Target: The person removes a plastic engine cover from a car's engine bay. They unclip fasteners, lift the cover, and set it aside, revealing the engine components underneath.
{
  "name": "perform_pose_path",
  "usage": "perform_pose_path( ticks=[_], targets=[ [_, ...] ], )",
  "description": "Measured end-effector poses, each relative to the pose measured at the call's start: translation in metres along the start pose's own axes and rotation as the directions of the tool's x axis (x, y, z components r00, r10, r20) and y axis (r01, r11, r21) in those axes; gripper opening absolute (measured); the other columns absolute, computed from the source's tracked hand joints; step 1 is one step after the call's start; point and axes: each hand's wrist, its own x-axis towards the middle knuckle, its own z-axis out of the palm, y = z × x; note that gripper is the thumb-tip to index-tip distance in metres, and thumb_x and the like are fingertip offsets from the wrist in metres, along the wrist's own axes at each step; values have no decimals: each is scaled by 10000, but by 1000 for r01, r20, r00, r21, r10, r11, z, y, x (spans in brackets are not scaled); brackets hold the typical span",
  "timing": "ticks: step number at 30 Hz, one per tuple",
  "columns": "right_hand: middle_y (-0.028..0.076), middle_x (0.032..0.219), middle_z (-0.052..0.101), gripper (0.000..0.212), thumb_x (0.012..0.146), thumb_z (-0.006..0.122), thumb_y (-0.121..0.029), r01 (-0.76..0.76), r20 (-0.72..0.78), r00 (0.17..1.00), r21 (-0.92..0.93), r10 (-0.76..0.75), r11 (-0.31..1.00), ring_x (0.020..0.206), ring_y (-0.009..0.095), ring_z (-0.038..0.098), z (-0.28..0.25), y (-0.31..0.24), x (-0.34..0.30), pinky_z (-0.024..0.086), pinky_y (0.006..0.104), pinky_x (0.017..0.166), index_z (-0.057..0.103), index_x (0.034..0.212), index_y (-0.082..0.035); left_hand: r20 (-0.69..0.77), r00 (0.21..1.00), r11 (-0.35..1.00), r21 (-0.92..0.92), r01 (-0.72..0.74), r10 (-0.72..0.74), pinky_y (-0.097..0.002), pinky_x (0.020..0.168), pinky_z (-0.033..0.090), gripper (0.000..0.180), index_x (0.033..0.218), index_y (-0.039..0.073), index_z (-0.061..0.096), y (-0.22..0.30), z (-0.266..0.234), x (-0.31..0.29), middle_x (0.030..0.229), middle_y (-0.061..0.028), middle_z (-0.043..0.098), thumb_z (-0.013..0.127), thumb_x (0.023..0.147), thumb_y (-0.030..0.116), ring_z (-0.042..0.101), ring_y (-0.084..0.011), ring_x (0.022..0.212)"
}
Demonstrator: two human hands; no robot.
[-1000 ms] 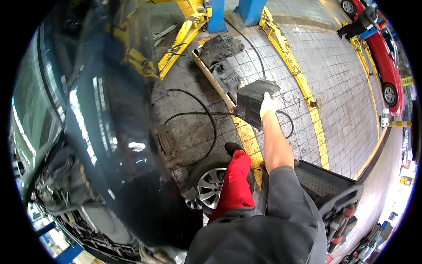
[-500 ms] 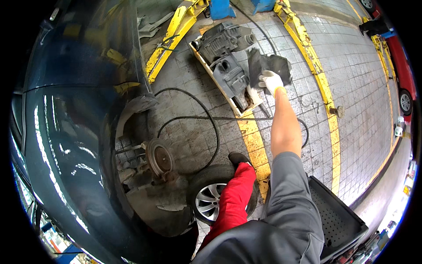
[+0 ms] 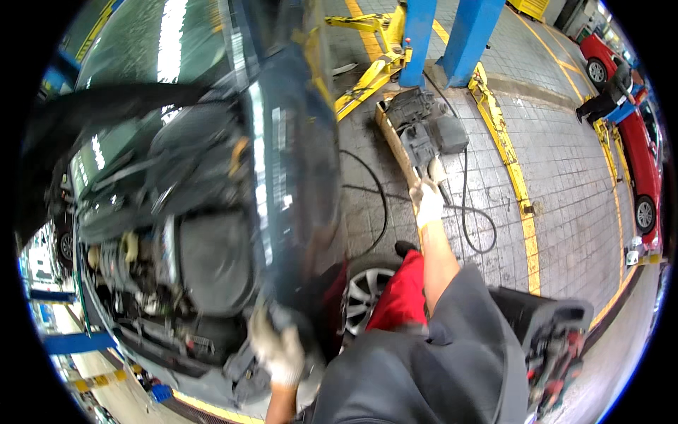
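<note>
Nearest: left hand [image 3: 279, 351], gloved, low in frame, pressed against the dark front corner of the car [image 3: 212, 233]. The fingers look curled over the edge of the bodywork there, but motion blur hides whether they really grip, so I cannot tell for sure.

Just beyond: a wheel with silver spokes [image 3: 367, 293] lying on the floor by the red trouser leg [image 3: 402, 297], so judged already off the car. A dark tool cart [image 3: 558, 332] stands at the person's right.

Further out: right hand [image 3: 426, 201], gloved, arm stretched forward. Fingers are loosely bunched and point down, holding nothing that shows. It hovers just at the near end of the pile of removed parts [image 3: 424, 127] (grey engine-bay pieces and a dark plastic cover, resting on a wooden board on the tiled floor). The cover sits in the pile, apart from the fingers, so I judge that setting-down is done.

A black hose [image 3: 480, 233] loops on the floor beside it.

Farthest: blue lift posts [image 3: 452, 35], yellow lift arms, a red car [image 3: 639, 162] at right.

Left to do, as a judgement: the engine bay is open and stripped, with work on the car's front corner unfinished.
</note>
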Motion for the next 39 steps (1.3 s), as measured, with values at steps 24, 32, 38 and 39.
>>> perform_pose_path(
  ticks=[24, 32, 38, 39],
  targets=[
    [91, 1144, 744, 242, 926, 814, -227, 988, 989, 22, -44, -145, -149, 1075, 348, 704, 147, 115, -604, 548, 468, 1000, 740, 1116, -98, -275, 946, 985, 73, -159, 173, -484, 996, 530, 261, 1129, 65, 740, -311, -152, -115, 1159, -135, 736, 731, 977, 277, 687, -356, 1120],
    [70, 1079, 751, 189, 921, 823, -221, 982, 985, -3, -29, -171, -189, 1006, 317, 716, 145, 113, -601, 559, 441, 934, 742, 1060, -121, -110, 980, 959, 249, -135, 167, -446, 832, 541, 208, 935, 131, 772, -303, -135, -114, 922, -72, 745, 704, 979, 322, 729, -298, 886],
    [53, 932, 759, 128, 952, 776, -252, 985, 987, 19, -46, -159, -164, 892, 299, 717, 143, 114, -602, 553, 426, 857, 773, 903, -133, -203, 944, 923, 340, -181, 260, -452, 753, 534, 268, 780, 135, 700, -313, -121, -117, 782, -73, 704, 694, 993, 298, 716, -293, 762],
    [57, 923, 760, 141, 955, 771, -262, 984, 986, 33, -60, -161, -166, 896, 301, 718, 140, 115, -599, 551, 423, 855, 778, 904, -131, -227, 932, 920, 340, -195, 281, -449, 755, 537, 270, 783, 132, 709, -315, -116, -116, 787, -77, 709, 690, 995, 298, 719, -293, 770]
  ],
)
